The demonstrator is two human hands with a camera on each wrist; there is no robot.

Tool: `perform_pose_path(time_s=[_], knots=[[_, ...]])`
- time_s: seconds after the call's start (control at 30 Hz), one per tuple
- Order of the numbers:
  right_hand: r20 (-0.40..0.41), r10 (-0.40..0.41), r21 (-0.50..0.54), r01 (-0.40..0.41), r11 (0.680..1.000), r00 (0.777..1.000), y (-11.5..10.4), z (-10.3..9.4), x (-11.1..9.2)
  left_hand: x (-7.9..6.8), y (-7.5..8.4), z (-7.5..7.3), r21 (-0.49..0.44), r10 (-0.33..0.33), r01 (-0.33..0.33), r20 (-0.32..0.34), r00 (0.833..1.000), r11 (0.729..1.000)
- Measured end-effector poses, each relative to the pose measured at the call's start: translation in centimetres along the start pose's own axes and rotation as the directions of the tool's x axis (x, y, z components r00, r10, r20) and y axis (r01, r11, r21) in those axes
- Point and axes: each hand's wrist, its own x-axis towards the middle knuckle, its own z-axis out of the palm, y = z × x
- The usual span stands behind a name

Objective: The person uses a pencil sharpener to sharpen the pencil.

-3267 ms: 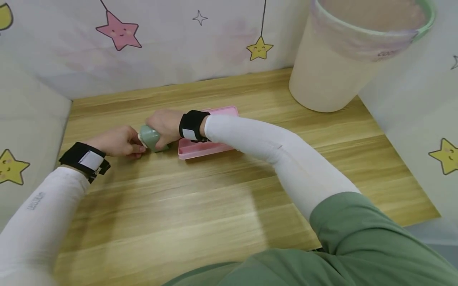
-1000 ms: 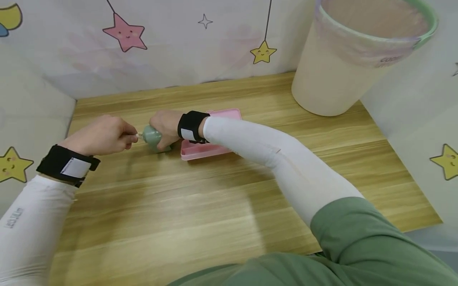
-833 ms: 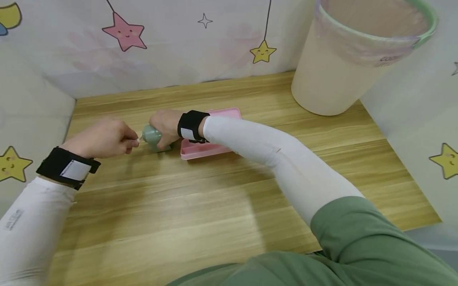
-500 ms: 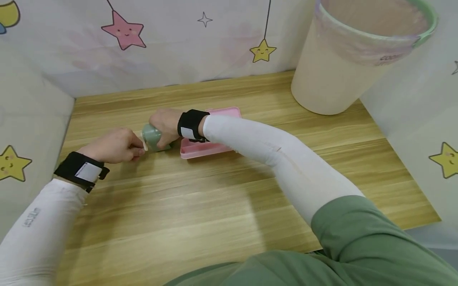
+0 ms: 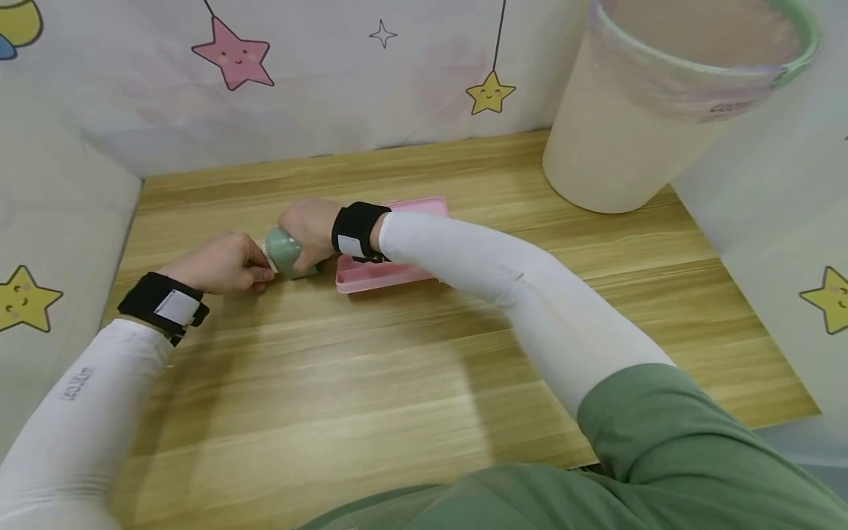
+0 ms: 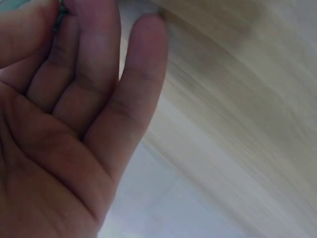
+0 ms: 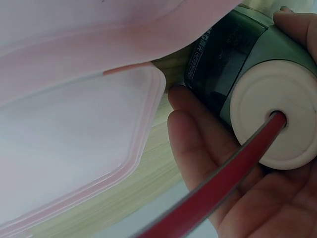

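A green rotary pencil sharpener (image 5: pixel 283 250) lies left of the pink pencil case (image 5: pixel 380 276). My right hand (image 5: pixel 310 227) grips its body from above. In the right wrist view, a red pencil (image 7: pixel 218 182) goes into the hole of the sharpener's round cream face (image 7: pixel 257 99), and my fingers curl beneath it. My left hand (image 5: pixel 221 263) is at the opposite end, pinching the cream crank (image 5: pixel 269 259) between thumb and fingers. The left wrist view shows that hand's palm and bent fingers (image 6: pixel 101 54), the crank mostly hidden. My right forearm covers part of the open case.
A tall cream bin (image 5: pixel 616 140) with a green rim and a plastic liner stands at the back right. The wooden tabletop (image 5: pixel 371 383) is bounded by star-printed fabric walls (image 5: pixel 371 96) behind and at both sides.
My left hand has swung up and away, then back down and toward me, circling at the crank. My right hand has stayed on the sharpener, which has hardly moved.
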Motion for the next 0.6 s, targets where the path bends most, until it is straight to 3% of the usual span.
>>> perform_pose_path(time_s=[0.33, 0.6], knots=[[-0.012, -0.028, -0.012, 0.028, 1.000, 1.000, 0.0, 0.2, 0.1, 0.6, -0.8, 0.0, -0.018, -0.007, 0.007, -0.005, 1.000, 1.000], [-0.008, -0.036, 0.009, 0.036, 0.999, 0.999, 0.1, 0.1, -0.1, 1.5, -1.2, 0.0, 0.109, 0.019, -0.009, -0.092, 0.996, 0.994]])
